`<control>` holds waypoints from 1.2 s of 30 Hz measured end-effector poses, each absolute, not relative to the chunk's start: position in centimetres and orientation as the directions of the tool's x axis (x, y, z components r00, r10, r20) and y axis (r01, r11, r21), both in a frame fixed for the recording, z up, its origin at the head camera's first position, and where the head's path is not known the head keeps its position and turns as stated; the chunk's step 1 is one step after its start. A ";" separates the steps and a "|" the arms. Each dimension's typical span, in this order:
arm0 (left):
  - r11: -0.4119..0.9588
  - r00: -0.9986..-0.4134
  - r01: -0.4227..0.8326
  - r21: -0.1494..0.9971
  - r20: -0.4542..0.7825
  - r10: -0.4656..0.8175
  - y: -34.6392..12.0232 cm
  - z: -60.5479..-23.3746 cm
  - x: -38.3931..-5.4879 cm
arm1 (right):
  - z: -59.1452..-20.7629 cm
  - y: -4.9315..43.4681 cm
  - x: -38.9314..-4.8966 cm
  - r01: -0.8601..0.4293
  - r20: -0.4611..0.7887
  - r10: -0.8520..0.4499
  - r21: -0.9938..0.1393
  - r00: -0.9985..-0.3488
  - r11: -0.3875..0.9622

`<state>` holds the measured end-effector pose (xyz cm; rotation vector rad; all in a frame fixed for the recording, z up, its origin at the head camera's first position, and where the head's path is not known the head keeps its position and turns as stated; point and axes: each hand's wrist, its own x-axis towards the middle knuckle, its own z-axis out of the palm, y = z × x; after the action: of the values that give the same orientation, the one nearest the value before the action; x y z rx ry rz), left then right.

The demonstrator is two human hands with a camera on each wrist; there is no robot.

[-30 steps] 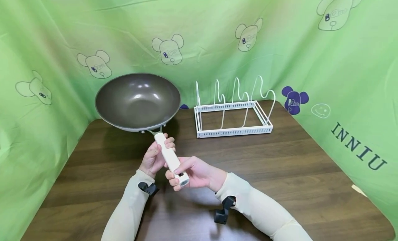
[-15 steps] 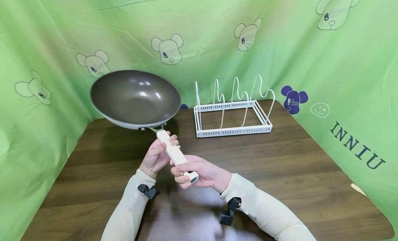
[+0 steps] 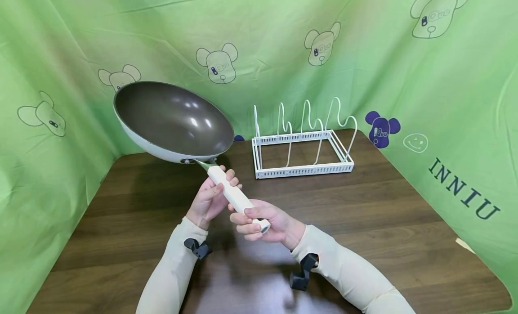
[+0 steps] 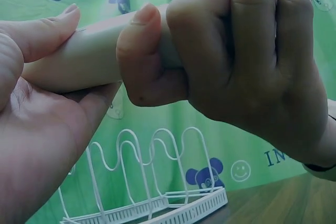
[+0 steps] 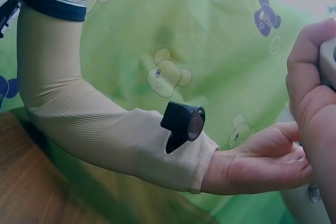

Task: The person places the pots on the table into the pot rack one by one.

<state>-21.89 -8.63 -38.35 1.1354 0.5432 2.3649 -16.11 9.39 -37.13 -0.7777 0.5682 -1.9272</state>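
Observation:
A deep wok with a dark inside and a pale outside hangs above the table's back left, tilted so its inside faces me. Its white handle slants down to the right. My left hand grips the handle near the pan, thumb on top. Close to the handle's end, my right hand holds it with curled fingers. In the left wrist view both hands wrap the handle. The right wrist view shows the left hand below the handle, most of which lies outside that view.
A white wire pan rack with several upright curved dividers stands at the back of the wooden table, right of the wok. Green printed cloth hangs behind and along both sides.
The wok has risen slightly and tilted more, its left side lifting higher. Both hands have shifted right with the handle, the right hand also moving a little upward.

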 end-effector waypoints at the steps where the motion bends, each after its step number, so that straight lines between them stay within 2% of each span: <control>1: -0.816 -0.550 -0.229 0.531 0.621 0.558 -8.5 -38.3 -21.9 | -37.2 9.5 -16.2 0.600 0.288 -0.894 -0.664 -0.344 -0.445; 5: -0.812 -0.527 -0.214 0.543 0.635 0.565 -8.1 -38.0 -22.1 | -37.3 10.0 -16.3 0.598 0.306 -0.894 -0.666 -0.326 -0.446; 12: -0.804 -0.531 -0.207 0.558 0.626 0.571 -7.3 -37.7 -22.2 | -37.6 10.6 -16.3 0.570 0.350 -0.886 -0.679 -0.303 -0.463; 19: -0.801 -0.508 -0.196 0.566 0.640 0.577 -6.7 -37.3 -22.4 | -37.7 11.0 -16.4 0.548 0.389 -0.881 -0.691 -0.268 -0.472; 36: -0.774 -0.503 -0.125 0.620 0.633 0.588 -5.3 -35.5 -22.3 | -37.1 11.6 -16.4 0.529 0.502 -0.848 -0.679 -0.171 -0.509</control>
<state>-22.33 -5.29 -35.47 1.2467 0.7146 2.2949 -16.36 11.59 -37.07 -1.1014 0.4376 -1.8300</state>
